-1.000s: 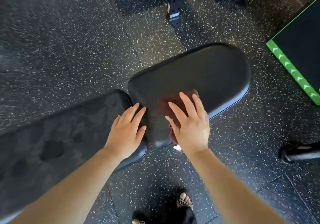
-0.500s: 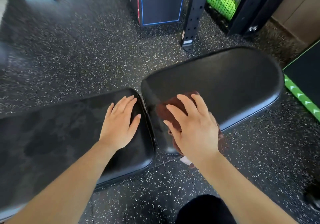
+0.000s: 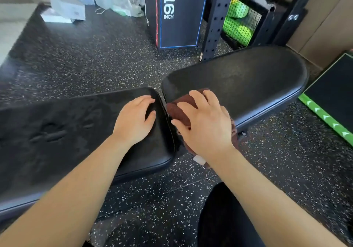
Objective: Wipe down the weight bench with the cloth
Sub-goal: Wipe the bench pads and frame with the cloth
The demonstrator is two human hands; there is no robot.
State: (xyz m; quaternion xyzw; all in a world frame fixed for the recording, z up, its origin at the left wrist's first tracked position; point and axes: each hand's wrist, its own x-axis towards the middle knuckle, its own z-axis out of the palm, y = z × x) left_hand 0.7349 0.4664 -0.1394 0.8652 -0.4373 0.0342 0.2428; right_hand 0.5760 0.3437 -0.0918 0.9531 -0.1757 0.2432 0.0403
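The black weight bench has two pads: a long back pad (image 3: pixel 57 132) at the left with damp streaks, and a rounded seat pad (image 3: pixel 248 82) at the right. My right hand (image 3: pixel 206 124) presses a dark red-brown cloth (image 3: pixel 179 111) flat on the near-left corner of the seat pad, by the gap between the pads. Part of the cloth hangs over the pad's near edge under my wrist. My left hand (image 3: pixel 135 119) lies flat, fingers apart, on the right end of the back pad and holds nothing.
A speckled rubber floor (image 3: pixel 95 56) surrounds the bench. Behind it stand a black plyo box marked 16 inch (image 3: pixel 179 17), a perforated black rack upright (image 3: pixel 214 17) and a wire crate with green items (image 3: pixel 240 23). A green-edged black platform (image 3: pixel 332 101) lies at right. Bags and papers (image 3: pixel 76 8) sit far left.
The view has tilted up, showing more of the room. My right hand with the cloth has slid left toward the seat pad's corner. My left hand stays planted on the back pad.
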